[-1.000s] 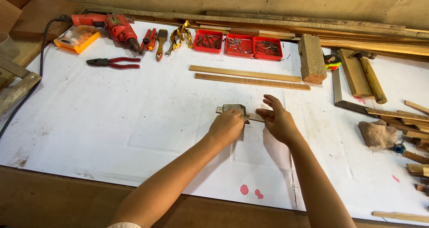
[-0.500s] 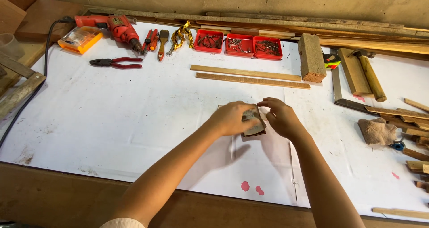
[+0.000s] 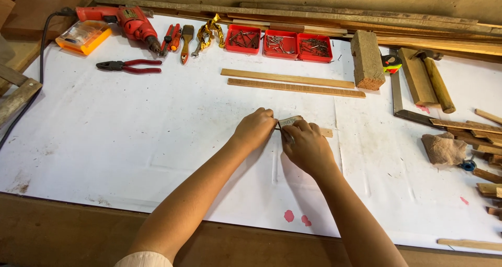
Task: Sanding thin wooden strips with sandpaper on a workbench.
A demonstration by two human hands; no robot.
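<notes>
Fingers of both hands pinch a small grey-brown folded sheet, seemingly sandpaper (image 3: 289,122), around a short pale wooden strip (image 3: 325,132) on the white paper-covered workbench (image 3: 130,136): the left hand (image 3: 254,128) closes on its near edge, the right hand (image 3: 306,146) presses on top. The sheet could slip or unfold, I judge, if the grip loosens, because little of it is held. Half a second ago the sheet sat lower and tilted between the hands; now it lies flatter and farther forward.
</notes>
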